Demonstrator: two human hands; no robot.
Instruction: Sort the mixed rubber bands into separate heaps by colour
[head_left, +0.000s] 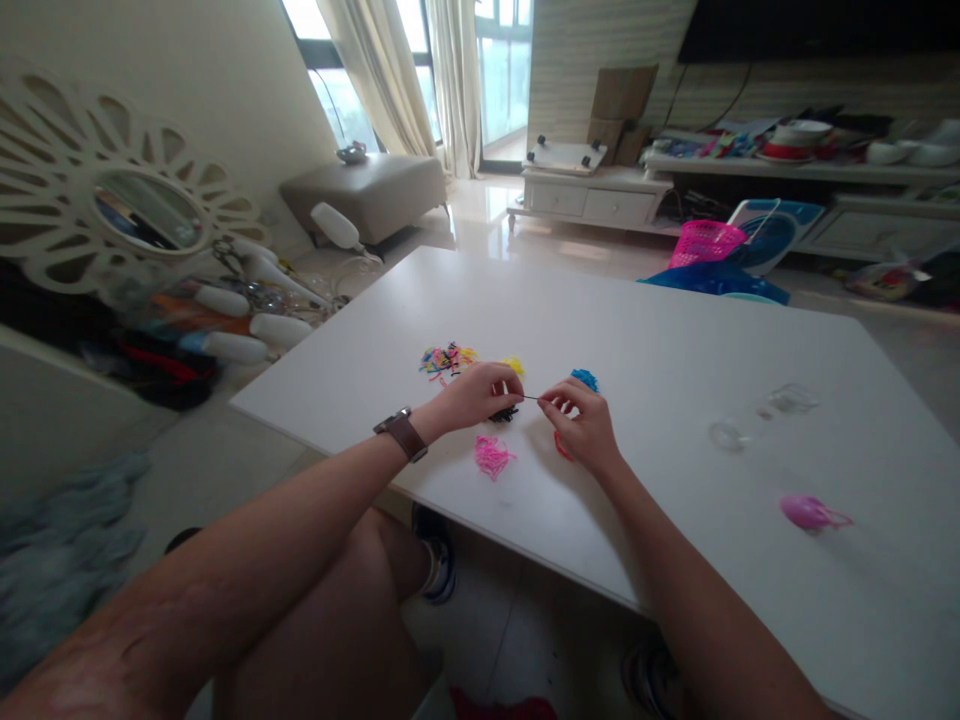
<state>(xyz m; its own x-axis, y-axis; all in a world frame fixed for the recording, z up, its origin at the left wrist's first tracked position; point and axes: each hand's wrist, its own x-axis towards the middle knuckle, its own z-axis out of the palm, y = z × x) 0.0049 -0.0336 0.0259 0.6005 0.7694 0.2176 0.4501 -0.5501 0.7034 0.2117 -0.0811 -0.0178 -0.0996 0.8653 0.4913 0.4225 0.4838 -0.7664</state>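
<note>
Between my fingertips a thin black strand, perhaps a small rubber band, is drawn straight. My left hand, with a watch at the wrist, pinches one end; my right hand pinches the other. Beneath my left hand lies a black pile of similar strands, partly covered. Pink strands form a heap nearer me. Beyond the hands are a yellow pile and a blue pile. Some red strands show beside my right hand, which hides part of them. A mixed-colour pile sits farther left.
The white table also carries a clear container, a clear round piece and a pink egg-shaped object on the right. Past its far edge stands a pink basket. White lamp parts lie on the floor at left.
</note>
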